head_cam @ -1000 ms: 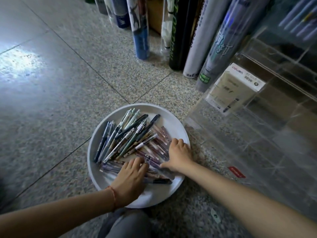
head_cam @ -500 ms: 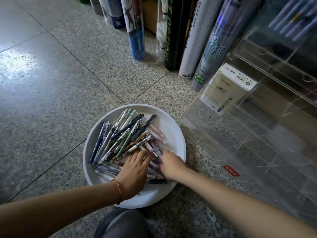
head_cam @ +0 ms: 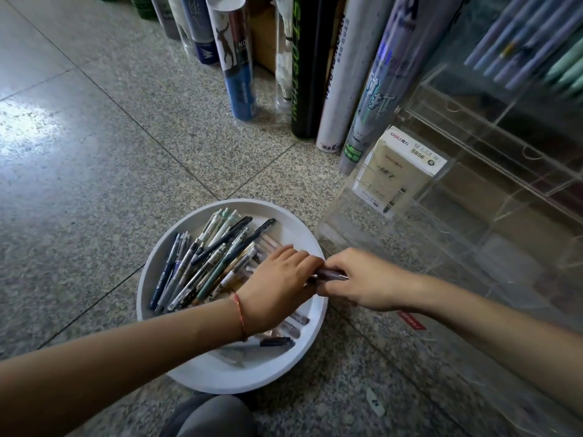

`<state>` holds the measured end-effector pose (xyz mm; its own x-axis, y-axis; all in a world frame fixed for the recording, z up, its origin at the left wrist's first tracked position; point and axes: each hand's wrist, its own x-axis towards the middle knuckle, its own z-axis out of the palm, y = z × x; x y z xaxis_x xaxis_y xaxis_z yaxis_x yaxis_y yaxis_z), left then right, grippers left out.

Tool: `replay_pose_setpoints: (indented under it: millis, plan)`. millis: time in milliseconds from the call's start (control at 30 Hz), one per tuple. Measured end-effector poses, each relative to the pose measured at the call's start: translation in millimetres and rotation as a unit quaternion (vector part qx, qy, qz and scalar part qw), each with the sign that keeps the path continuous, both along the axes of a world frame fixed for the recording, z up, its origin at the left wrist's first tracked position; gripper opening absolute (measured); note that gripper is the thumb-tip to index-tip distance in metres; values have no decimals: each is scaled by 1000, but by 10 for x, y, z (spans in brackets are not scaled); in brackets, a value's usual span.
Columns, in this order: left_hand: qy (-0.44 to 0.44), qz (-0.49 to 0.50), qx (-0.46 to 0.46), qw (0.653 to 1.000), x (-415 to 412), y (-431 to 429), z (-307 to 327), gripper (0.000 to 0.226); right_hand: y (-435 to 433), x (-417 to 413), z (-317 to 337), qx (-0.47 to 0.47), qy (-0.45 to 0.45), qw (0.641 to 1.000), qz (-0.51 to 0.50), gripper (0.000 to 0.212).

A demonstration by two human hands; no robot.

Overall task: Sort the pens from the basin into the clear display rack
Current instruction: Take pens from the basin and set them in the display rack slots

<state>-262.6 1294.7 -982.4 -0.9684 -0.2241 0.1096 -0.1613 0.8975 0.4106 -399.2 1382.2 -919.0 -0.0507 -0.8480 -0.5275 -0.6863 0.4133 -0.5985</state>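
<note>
A white round basin (head_cam: 227, 373) sits on the floor and holds several pens (head_cam: 202, 260), mostly dark blue, grey and green, fanned across its left half. A few purple pens (head_cam: 296, 323) lie near its right side. My right hand (head_cam: 366, 279) grips a small bundle of purple pens (head_cam: 332, 274) just over the basin's right rim. My left hand (head_cam: 280, 288) reaches across the basin, its fingertips curled over the left end of the same bundle. The clear display rack (head_cam: 473, 234) stands directly to the right of the basin, its near compartments bare.
A cream pen box (head_cam: 400, 171) sits in one rack compartment, and pale pens (head_cam: 530, 36) fill the top tier. Several tall shuttlecock tubes (head_cam: 239, 58) stand along the back. Speckled stone floor (head_cam: 94, 184) lies to the left; my knee (head_cam: 208, 417) is below the basin.
Both hands have moved from the pile in the basin's near part to its right rim. The right hand has lifted a bundle of purple pens, and the left hand has joined it there.
</note>
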Motion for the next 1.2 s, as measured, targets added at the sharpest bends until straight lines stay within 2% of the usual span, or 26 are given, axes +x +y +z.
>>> replay_pose_setpoints:
  millis: [100, 167, 233, 300, 333, 400, 467, 567, 667, 733, 833, 1000, 1067, 1200]
  plan:
    - [-1, -2, 73, 997, -101, -44, 287, 19, 73, -128, 279, -37, -51, 996, -70, 8]
    - [-36, 24, 212, 976, -139, 6, 409, 16, 150, -226, 441, -69, -148, 973, -161, 11]
    - [-41, 64, 402, 913, -138, 91, 553, 17, 188, -273, 530, -88, -217, 948, -218, 13]
    - [-22, 95, 510, 855, -172, 172, 721, 13, 228, -296, 597, -105, -253, 929, -250, 22]
    - [-16, 106, 537, 837, -195, 208, 786, 11, 250, -297, 610, -107, -264, 922, -261, 29]
    - [-11, 120, 562, 818, -255, 280, 909, 12, 272, -254, 645, -112, -274, 913, -281, 30]
    - [-15, 130, 580, 804, -336, 297, 1006, 19, 286, -227, 693, -139, -272, 906, -291, 14]
    - [-24, 133, 595, 792, -465, 316, 1171, 26, 328, -316, 806, -183, -261, 888, -331, 8]
    - [-15, 139, 641, 755, -577, 305, 1316, 21, 435, -503, 1010, -236, -268, 842, -405, 7]
    - [-13, 136, 665, 734, -673, 318, 1411, 25, 523, -618, 1153, -277, -283, 812, -429, 8]
    - [-8, 107, 694, 712, -868, 363, 1605, 29, 641, -759, 1356, -329, -325, 787, -409, 12]
    - [-6, 32, 735, 677, -1275, 363, 1970, 26, 716, -1008, 1710, -402, -357, 760, -365, 33]
    - [-12, 13, 730, 683, -1479, 330, 2099, 26, 713, -1121, 1805, -433, -342, 744, -377, 28]
    - [-17, 1, 659, 752, -1818, 247, 2334, 23, 716, -1323, 1903, -487, -285, 720, -404, 21]
